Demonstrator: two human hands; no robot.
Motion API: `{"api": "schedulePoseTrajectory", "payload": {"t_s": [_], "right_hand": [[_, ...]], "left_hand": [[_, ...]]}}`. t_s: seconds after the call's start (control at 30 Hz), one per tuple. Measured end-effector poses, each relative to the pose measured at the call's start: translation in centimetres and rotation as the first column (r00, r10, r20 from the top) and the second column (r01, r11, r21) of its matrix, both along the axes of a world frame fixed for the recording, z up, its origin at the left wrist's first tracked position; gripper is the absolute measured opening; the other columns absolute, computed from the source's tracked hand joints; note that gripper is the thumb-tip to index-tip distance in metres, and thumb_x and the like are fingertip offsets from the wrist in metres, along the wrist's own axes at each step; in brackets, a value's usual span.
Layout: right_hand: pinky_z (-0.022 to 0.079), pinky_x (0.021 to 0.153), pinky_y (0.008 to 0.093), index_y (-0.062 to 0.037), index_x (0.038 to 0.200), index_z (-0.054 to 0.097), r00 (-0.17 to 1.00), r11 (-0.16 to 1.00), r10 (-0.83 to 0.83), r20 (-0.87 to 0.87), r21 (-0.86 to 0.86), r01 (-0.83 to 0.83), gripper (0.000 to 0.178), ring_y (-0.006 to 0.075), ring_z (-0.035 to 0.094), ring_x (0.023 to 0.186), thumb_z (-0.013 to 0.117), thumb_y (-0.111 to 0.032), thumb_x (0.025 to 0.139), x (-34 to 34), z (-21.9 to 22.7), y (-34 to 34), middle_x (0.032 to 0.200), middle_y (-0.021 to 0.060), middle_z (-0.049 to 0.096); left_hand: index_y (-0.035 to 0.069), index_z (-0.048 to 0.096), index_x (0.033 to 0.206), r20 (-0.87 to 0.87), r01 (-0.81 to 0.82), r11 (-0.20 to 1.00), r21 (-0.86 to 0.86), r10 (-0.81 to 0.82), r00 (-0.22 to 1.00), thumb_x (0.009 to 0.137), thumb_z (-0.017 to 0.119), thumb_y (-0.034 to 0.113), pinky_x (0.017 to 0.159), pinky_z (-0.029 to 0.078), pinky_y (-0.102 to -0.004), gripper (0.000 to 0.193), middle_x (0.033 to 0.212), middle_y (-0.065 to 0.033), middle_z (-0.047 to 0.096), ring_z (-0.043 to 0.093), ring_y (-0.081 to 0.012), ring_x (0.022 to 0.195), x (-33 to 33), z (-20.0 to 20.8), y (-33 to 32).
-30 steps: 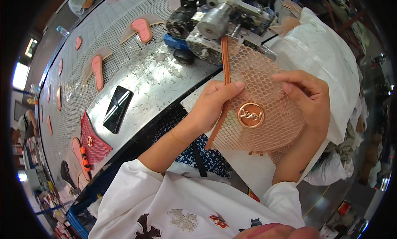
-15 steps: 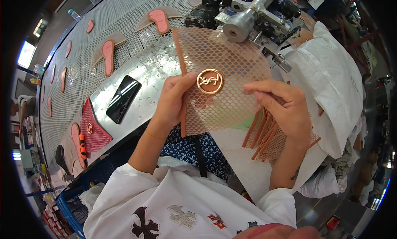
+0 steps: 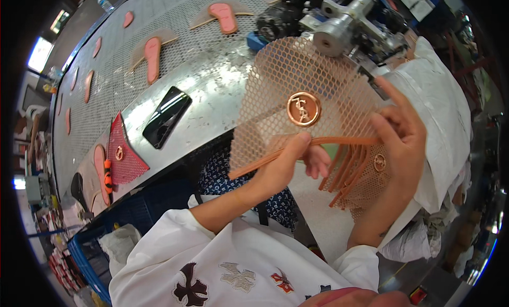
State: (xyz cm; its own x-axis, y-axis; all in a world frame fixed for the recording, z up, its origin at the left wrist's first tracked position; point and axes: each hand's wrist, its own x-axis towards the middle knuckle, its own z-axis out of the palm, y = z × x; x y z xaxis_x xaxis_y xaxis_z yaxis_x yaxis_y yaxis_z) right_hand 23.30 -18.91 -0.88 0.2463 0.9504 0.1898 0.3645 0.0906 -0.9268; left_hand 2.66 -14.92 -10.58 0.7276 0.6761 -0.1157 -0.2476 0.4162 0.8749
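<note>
Tan mesh panel is held up at the centre of the frame, seen against a metal table and a grey machine at upper right. Half a second ago its bound brown edge stood upright on the left; the panel has since been turned, and that edge now runs along the bottom, rising slightly to the right. The left hand pinches it there, thumb on top and fingers below. The right hand is at the panel's right end, thumb and forefinger, close together earlier, now spread; whether they touch the mesh cannot be told. The panel's round gold medallion has turned with it.

At right bulges a white sack, its contents hidden. At lower left, a blue crate has a crumpled pale bag at its top; anything deeper cannot be made out. Right of centre, below the panel, hangs a bunch of brown-edged mesh pieces. A red mesh piece lies at left, near a black phone and an orange-and-black handle.
</note>
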Motion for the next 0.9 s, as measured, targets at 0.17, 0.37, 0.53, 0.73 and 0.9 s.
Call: {"api": "schedulePoseTrajectory", "payload": {"t_s": [0.17, 0.37, 0.53, 0.73, 0.9], "right_hand": [[0.048, 0.061, 0.0195, 0.0017, 0.143, 0.047, 0.996, 0.994, -0.091, -0.007, 0.064, 0.092, 0.055, 0.0081, 0.061, 0.062, 0.063, -0.005, 0.091, 0.3, 0.4, -0.4, 0.083, 0.0108, 0.069], [0.048, 0.063, 0.0199, 0.002, 0.135, 0.056, 0.999, 0.999, -0.033, 0.028, 0.03, 0.033, 0.043, 0.0091, 0.061, 0.063, 0.063, -0.009, 0.093, -0.1, -0.7, -0.4, 0.083, 0.0104, 0.069], [0.048, 0.064, 0.0214, 0.0025, 0.127, 0.062, 0.998, 0.999, 0.034, 0.051, -0.043, -0.032, 0.035, 0.01, 0.062, 0.065, 0.063, -0.007, 0.093, -2.0, -1.4, -0.1, 0.082, 0.0092, 0.068], [0.049, 0.065, 0.022, 0.0014, 0.127, 0.062, 0.985, 0.985, 0.128, 0.119, -0.13, -0.113, 0.037, 0.0096, 0.063, 0.068, 0.062, -0.002, 0.09, -3.8, -2.0, 0.0, 0.083, 0.0076, 0.069], [0.048, 0.066, 0.0212, -0.0001, 0.129, 0.061, 0.985, 0.955, 0.125, 0.115, -0.284, -0.088, 0.038, 0.0089, 0.062, 0.069, 0.062, -0.002, 0.09, -5.6, -3.4, 1.3, 0.085, 0.0074, 0.07]], "left_hand": [[0.001, 0.066, 0.083, 0.205, -0.091, 0.988, -0.121, 0.115, 0.972, 0.106, 0.023, 0.045, 0.062, 0.047, -0.0298, 0.066, 0.072, -0.0156, 0.067, 0.058, -0.0182, 0.06, 0.4, -0.3, -0.2], [0.004, 0.06, 0.08, 0.297, -0.223, 0.916, -0.335, 0.327, 0.897, 0.107, 0.026, 0.042, 0.057, 0.045, -0.0288, 0.058, 0.066, -0.0124, 0.062, 0.054, -0.0167, 0.055, 1.4, -0.2, -0.3], [0.005, 0.057, 0.092, 0.358, -0.207, 0.847, -0.49, 0.412, 0.838, 0.107, 0.028, 0.041, 0.056, 0.045, -0.0281, 0.049, 0.075, -0.0121, 0.063, 0.054, -0.0167, 0.057, 0.1, -0.7, 0.8], [0.007, 0.058, 0.109, 0.208, -0.533, 0.793, -0.293, 0.597, 0.774, 0.105, 0.038, 0.039, 0.063, 0.049, -0.0312, 0.039, 0.101, -0.0115, 0.065, 0.061, -0.0199, 0.085, -4.7, -1.6, 2.8], [0.008, 0.045, 0.131, 0.131, -0.908, 0.417, 0.048, 0.898, 0.419, 0.105, 0.045, 0.035, 0.068, 0.056, -0.0351, 0.038, 0.116, -0.0112, 0.063, 0.066, -0.0231, 0.092, -17.1, -2.4, 8.1]]}}
